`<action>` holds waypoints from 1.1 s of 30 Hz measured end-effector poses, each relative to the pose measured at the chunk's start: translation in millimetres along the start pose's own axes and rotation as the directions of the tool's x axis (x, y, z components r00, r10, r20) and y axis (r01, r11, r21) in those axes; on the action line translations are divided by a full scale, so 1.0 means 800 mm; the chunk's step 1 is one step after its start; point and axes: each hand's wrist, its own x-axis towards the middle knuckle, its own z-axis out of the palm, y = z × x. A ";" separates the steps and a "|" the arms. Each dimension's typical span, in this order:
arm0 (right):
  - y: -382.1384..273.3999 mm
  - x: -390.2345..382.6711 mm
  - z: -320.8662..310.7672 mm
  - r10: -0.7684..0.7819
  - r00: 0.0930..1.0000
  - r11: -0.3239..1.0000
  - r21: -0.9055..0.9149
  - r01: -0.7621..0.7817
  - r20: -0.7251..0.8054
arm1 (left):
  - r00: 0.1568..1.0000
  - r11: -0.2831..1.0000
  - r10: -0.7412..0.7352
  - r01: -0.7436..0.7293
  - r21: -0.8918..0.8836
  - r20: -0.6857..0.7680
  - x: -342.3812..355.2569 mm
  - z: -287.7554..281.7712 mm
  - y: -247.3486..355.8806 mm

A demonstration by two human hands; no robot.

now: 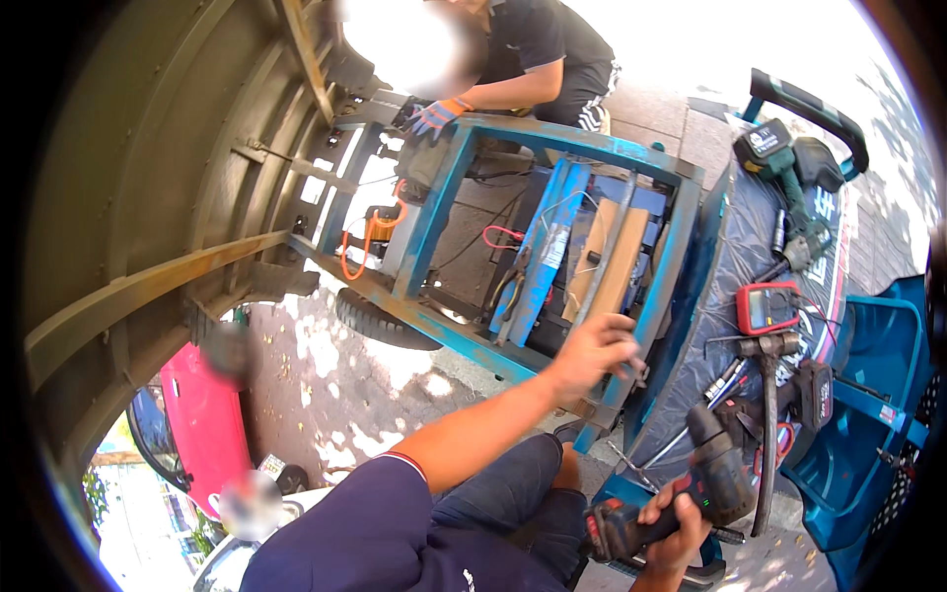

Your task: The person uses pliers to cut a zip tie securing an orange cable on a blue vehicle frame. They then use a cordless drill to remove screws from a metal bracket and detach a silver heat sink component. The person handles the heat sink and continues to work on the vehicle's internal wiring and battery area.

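My right hand (674, 525) grips a black cordless drill (718, 474) by its handle, its chuck pointing up and away from me. My left hand (595, 359) hovers at the near right corner of a blue metal frame (462, 347), its fingers loosely bent and apart, a little blurred. Small metal bits show beside its fingertips, but I cannot tell whether it touches them. Inside the frame lie a blue battery box (552, 252), a brown cardboard strip (621, 261) and a grey bar (609, 242). Pliers (512, 296) rest on the blue box.
Across the frame a person's gloved hand (439, 116) touches its far left corner. A tool-strewn seat (681, 355) at right holds a hammer (768, 424), a red multimeter (768, 308) and a green impact wrench (789, 187). A raised metal cargo bed (148, 158) stands at left, near a tyre (380, 324).
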 end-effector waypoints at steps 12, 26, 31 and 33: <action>0.099 0.015 0.109 0.311 0.864 0.948 -0.194 -0.252 0.395 | 0.835 0.948 0.274 -0.317 -0.009 -0.478 -0.171 -0.234 0.134; 0.249 -0.004 0.218 0.480 0.726 0.877 -0.281 -0.389 0.493 | 0.868 0.939 0.204 -0.304 -0.160 -0.452 -0.234 -0.292 0.087; 0.288 -0.014 0.240 0.478 0.699 0.877 -0.237 -0.419 0.532 | 0.904 0.927 0.031 -0.185 -0.325 -0.427 -0.255 -0.334 0.071; 0.300 -0.021 0.246 0.485 0.717 0.874 -0.248 -0.418 0.501 | 0.906 0.899 -0.030 -0.161 -0.407 -0.423 -0.260 -0.342 0.073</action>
